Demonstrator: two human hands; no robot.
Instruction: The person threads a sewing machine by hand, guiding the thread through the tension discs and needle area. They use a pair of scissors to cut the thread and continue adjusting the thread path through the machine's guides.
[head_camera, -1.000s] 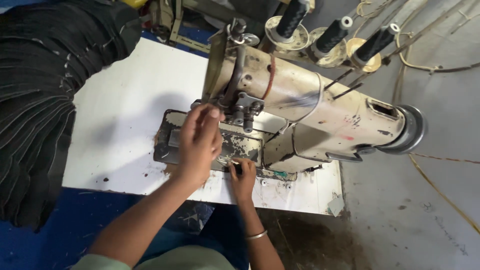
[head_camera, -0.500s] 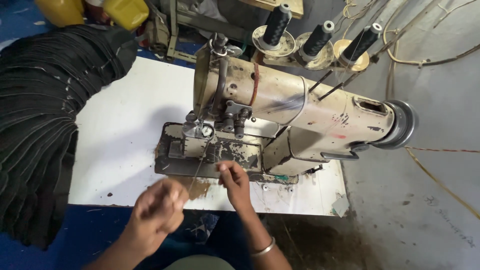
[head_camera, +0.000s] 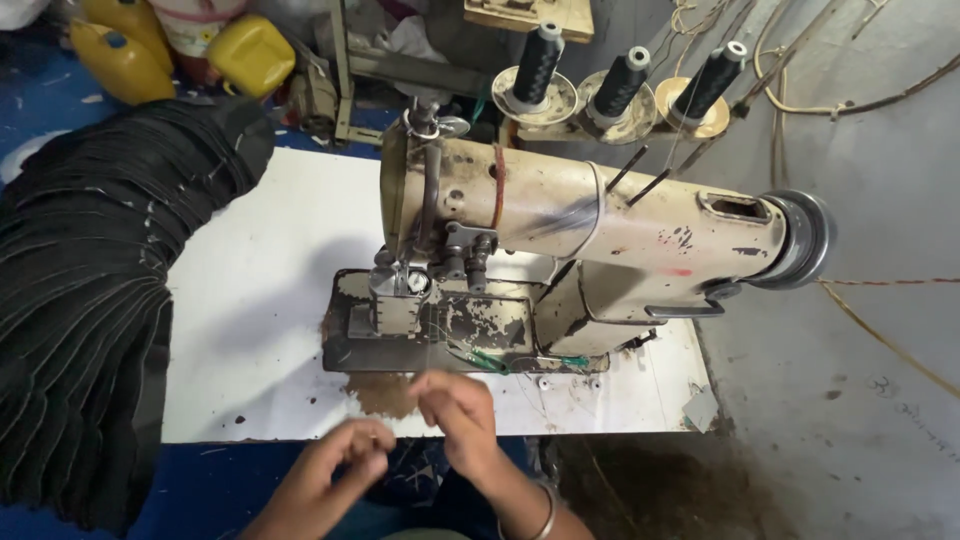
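Observation:
A worn cream sewing machine (head_camera: 560, 215) stands on a white table (head_camera: 260, 300). A thin thread (head_camera: 430, 345) runs down from its needle area to the table's front edge. My right hand (head_camera: 458, 412) is at that edge, fingertips pinched on the thread just below the machine's bed. My left hand (head_camera: 335, 468) is lower and to the left, off the table, with its fingers closed together; it seems to pinch the thread's end. The two hands are a few centimetres apart. A metal bangle (head_camera: 545, 512) sits on my right wrist.
A tall stack of black fabric pieces (head_camera: 80, 300) covers the table's left end. Three dark thread cones (head_camera: 537, 62) stand behind the machine, and yellow jugs (head_camera: 250, 55) sit at the back left. A small green-handled tool (head_camera: 482, 358) lies on the machine bed.
My left hand left the needle area, drew back toward me with the thread and now sits beside my right hand. The right hand slid from the bed to the table's front edge.

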